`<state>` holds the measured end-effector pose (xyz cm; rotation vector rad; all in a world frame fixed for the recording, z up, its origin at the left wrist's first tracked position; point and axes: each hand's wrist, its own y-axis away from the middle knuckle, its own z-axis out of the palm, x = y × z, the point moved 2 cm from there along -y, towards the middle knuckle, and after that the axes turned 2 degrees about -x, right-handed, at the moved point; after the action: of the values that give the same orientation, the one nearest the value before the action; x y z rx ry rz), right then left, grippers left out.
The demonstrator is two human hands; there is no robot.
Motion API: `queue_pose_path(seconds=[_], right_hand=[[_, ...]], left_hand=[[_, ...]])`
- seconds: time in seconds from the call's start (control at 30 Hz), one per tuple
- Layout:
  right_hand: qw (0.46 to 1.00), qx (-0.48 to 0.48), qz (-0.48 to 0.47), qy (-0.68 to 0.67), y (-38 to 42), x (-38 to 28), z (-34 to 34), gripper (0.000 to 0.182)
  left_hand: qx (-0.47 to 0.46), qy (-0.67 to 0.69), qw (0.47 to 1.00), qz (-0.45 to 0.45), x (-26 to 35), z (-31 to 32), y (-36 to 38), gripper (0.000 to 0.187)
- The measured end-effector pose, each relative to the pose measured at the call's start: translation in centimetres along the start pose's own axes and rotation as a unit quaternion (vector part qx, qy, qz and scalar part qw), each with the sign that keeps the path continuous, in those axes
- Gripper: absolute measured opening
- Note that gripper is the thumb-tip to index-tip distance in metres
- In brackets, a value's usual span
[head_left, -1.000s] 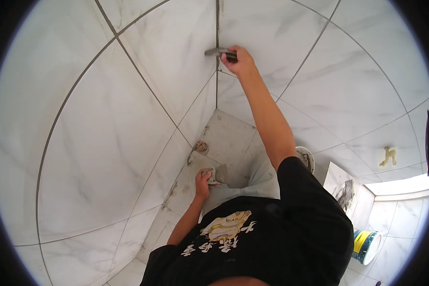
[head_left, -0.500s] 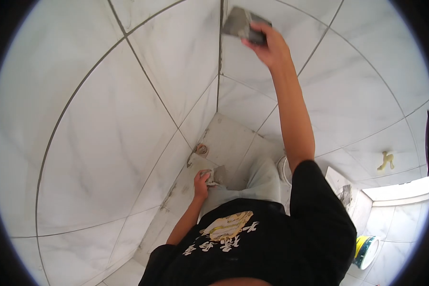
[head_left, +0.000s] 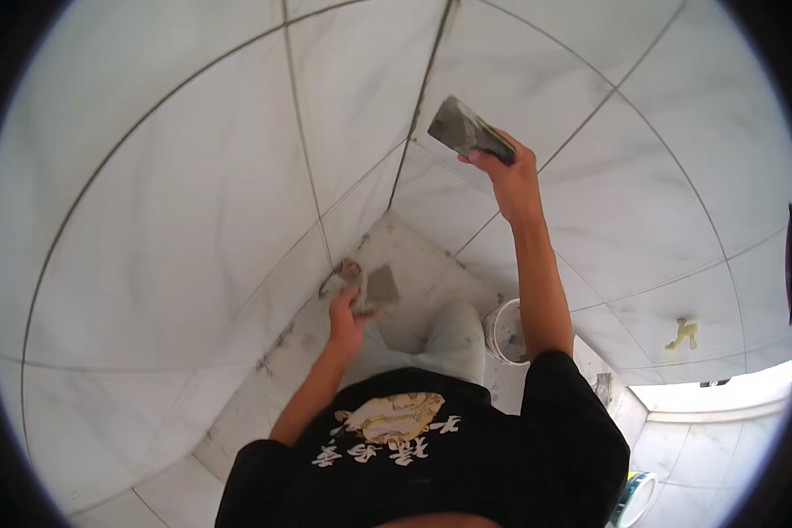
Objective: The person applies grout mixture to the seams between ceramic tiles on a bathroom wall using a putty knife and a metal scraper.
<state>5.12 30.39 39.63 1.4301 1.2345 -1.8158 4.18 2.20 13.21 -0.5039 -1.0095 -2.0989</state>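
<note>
Up by the right-hand tiled wall [head_left: 572, 150], my right hand [head_left: 514, 180] is closed around a scraper [head_left: 459, 125] with a flat dark blade smeared with grey paste. The blade points up and left, toward the wall corner. Lower down, over the floor near my knees, my left hand [head_left: 348, 321] grips a second scraper [head_left: 382, 287], whose broad grey blade faces up and right. That blade is slightly blurred, and my fingers hide much of the handle. A dark joint line [head_left: 424, 92] runs down the corner where the two walls meet.
A white bucket [head_left: 505, 333] stands on the floor beside my right knee. A round pipe opening [head_left: 348, 269] sits near the left wall's foot. A yellowish fitting [head_left: 682, 335] projects from the right wall. Another tub [head_left: 638, 499] lies at lower right, near a bright opening [head_left: 722, 393].
My right hand has come down from high on the wall with its scraper. My left hand has risen and moved left with the other scraper. The camera view has shifted.
</note>
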Motion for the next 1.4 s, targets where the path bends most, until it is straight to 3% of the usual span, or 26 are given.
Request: queue_pose_path(seconds=[0.1,0.17,0.23,0.3,0.43,0.53,0.57,0.6,0.63,0.7,0.73,0.8,0.9,1.03,1.1,1.2,1.33,1.37,1.4], right_hand=[[0.993,-0.033,0.023,0.111,5.3,0.9,1.8,0.043],[0.957,-0.132,-0.168,0.195,8.3,0.9,3.0,0.052],[0.939,-0.152,-0.203,0.231,9.7,1.9,2.9,0.057],[0.895,-0.107,-0.283,0.327,10.5,2.7,1.7,0.056],[0.866,-0.117,-0.294,0.388,11.0,3.6,-1.4,0.057],[0.843,-0.082,-0.245,0.472,12.1,6.0,-4.3,0.049],[0.953,0.003,-0.097,0.287,12.8,7.0,-6.0,0.042],[0.991,0.084,0.061,0.079,13.6,7.7,-7.1,0.037],[0.992,0.077,0.06,0.08,14.4,6.9,-7.1,0.037],[0.961,0.091,0.092,-0.243,15.9,5.8,-6.9,0.039],[0.961,0.091,0.092,-0.246,16.7,6.4,-7.4,0.039],[0.908,0.005,0.225,-0.354,18.3,7.9,-7.4,0.052],[0.888,0.07,0.195,-0.409,19.6,6.8,-6.4,0.058],[0.875,0.037,0.169,-0.451,19.4,3.9,-5.9,0.064],[0.892,-0.092,0.219,-0.385,18.8,4.2,-5.6,0.072],[0.851,-0.16,0.224,-0.448,18.4,3.1,-4.9,0.075],[0.851,-0.188,0.223,-0.437,16.8,1.1,-3.7,0.071],[0.919,-0.206,0.206,-0.265,16.3,0.7,-3.4,0.068],[0.955,-0.219,0.183,-0.083,15.9,0.3,-3.1,0.065]], left_hand=[[-0.115,0.077,0.99,0.006,5.7,7.1,1.2,0.03],[-0.121,0.089,0.989,0.011,8.9,9.7,2.7,0.03],[-0.23,0.04,0.972,0.037,10.7,11.6,3.8,0.03],[-0.22,0.026,0.973,0.062,10.5,12.1,5.3,0.03],[-0.222,0.026,0.97,0.096,8.4,10.8,5.4,0.031],[-0.194,0.053,0.974,0.101,8.2,9.4,5.8,0.03],[-0.196,0.058,0.973,0.106,8.4,8.9,5.8,0.03],[-0.192,0.039,0.977,0.09,8.4,8.0,5.6,0.03],[-0.186,0.019,0.98,0.071,8.3,7.1,5.5,0.03],[-0.173,-0.003,0.983,0.06,7.6,5.6,5.3,0.03],[-0.163,-0.03,0.985,0.044,7.2,5.2,5.3,0.03],[-0.162,-0.047,0.985,0.027,6.8,5.0,5.4,0.03],[-0.158,-0.083,0.984,0.014,6.8,5.4,5.4,0.031],[-0.17,-0.123,0.977,0.031,7.1,6.3,5.8,0.031],[-0.175,-0.134,0.975,0.026,7.2,6.7,5.6,0.031],[-0.181,-0.154,0.971,0.028,7.8,7.5,5.7,0.031],[-0.175,-0.206,0.962,0.038,8.6,7.9,5.4,0.032],[-0.172,-0.204,0.963,0.032,9.0,8.2,5.6,0.032],[-0.182,-0.229,0.956,0.033,9.5,8.7,5.8,0.033]])
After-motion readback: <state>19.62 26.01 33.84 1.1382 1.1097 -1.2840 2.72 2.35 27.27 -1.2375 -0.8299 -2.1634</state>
